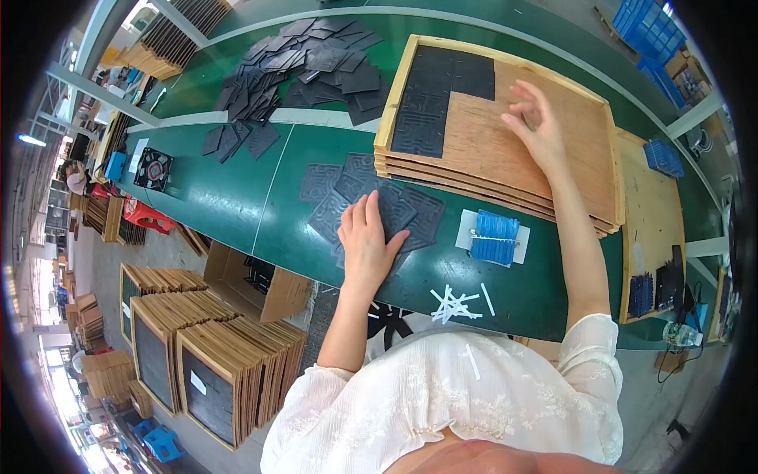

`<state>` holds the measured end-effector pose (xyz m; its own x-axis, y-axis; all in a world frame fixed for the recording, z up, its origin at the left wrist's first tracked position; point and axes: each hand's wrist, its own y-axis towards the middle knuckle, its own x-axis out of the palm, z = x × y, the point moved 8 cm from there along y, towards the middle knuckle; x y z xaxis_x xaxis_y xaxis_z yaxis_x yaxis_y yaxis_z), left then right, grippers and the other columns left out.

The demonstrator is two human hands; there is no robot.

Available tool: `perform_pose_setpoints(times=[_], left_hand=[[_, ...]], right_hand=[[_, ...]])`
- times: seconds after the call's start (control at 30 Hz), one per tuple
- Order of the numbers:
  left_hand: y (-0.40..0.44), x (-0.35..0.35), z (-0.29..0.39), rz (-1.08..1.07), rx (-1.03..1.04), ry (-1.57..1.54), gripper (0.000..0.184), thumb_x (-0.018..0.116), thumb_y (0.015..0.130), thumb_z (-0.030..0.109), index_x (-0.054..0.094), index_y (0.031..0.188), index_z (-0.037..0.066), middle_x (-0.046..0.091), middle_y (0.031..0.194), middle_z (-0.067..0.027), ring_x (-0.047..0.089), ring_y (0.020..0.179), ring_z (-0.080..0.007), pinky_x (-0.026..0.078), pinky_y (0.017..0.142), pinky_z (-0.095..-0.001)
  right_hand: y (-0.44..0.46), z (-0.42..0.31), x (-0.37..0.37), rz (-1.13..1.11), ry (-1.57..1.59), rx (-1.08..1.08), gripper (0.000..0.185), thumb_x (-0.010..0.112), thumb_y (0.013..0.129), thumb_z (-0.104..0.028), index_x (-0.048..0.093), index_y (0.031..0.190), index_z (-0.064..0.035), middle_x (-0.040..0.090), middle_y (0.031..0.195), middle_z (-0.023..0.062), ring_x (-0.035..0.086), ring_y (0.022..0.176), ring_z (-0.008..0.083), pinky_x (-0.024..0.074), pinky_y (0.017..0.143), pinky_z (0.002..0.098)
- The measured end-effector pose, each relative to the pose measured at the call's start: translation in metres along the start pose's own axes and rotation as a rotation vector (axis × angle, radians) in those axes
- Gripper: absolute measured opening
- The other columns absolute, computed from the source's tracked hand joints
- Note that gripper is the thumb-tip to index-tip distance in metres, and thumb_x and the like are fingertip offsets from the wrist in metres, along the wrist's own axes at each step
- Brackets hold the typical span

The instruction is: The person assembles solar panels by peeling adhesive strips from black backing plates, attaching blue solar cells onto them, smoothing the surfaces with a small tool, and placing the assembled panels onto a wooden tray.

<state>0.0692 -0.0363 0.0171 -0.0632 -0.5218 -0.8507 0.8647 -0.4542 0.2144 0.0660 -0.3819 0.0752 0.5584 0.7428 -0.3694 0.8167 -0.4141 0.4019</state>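
Flat on several dark patterned squares (319, 181) at the bench's near edge lies my left hand (365, 243), its fingers slightly spread and thumb out. My right hand (534, 126) hovers above the bare plywood of the top wooden tray (584, 170), fingers apart and curved, nothing in them. Dark squares (420, 118) line the tray's left side and part of its far edge. Beneath it, more trays are stacked. A bundle of blue strips (495, 238) sits on a white card between my hands, with loose white strips (454, 305) nearer my body.
A heap of dark squares (332, 59) covers the far left of the green bench (229, 182). A small fan (154, 169) stands at the left. Another wooden tray (651, 205) is at the right. Framed panels (213, 371) stand on the floor at lower left, near a cardboard box (286, 296).
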Motion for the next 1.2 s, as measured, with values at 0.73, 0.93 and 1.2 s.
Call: perform_pose_setpoints(times=[0.73,0.93,1.2], left_hand=[[-0.045,0.064,0.097,-0.864,-0.466,-2.049,0.065,0.043,0.103,0.051,0.029,0.154,0.013,0.042,0.147,-0.0125,0.049,0.13,-0.0322,0.049,0.102,-0.0498],[-0.048,0.069,0.108,-0.918,-0.576,-2.037,0.064,0.03,0.104,0.056,0.033,0.151,0.012,0.055,0.136,-0.015,0.059,0.12,-0.0332,0.052,0.095,-0.0575],[-0.062,0.077,0.118,-1.049,-0.516,-1.899,0.065,0.034,0.101,0.061,0.044,0.138,0.008,0.064,0.118,-0.0194,0.068,0.102,-0.0341,0.06,0.078,-0.0463]], right_hand=[[-0.181,-0.128,0.038,-0.111,-0.445,-0.52,0.035,0.084,0.063,-0.026,0.064,0.088,-0.0113,0.06,0.08,0.0017,0.061,0.068,0.0208,0.0484,0.055,0.0325],[-0.177,-0.127,0.042,-0.249,-0.36,-0.404,0.033,0.08,0.072,-0.033,0.062,0.089,-0.0115,0.059,0.08,0.002,0.061,0.069,0.022,0.0473,0.056,0.034],[-0.155,-0.117,0.029,-0.238,-0.348,-0.453,0.029,0.082,0.072,-0.025,0.059,0.081,-0.01,0.06,0.077,0.0043,0.058,0.067,0.0239,0.0451,0.054,0.0347]])
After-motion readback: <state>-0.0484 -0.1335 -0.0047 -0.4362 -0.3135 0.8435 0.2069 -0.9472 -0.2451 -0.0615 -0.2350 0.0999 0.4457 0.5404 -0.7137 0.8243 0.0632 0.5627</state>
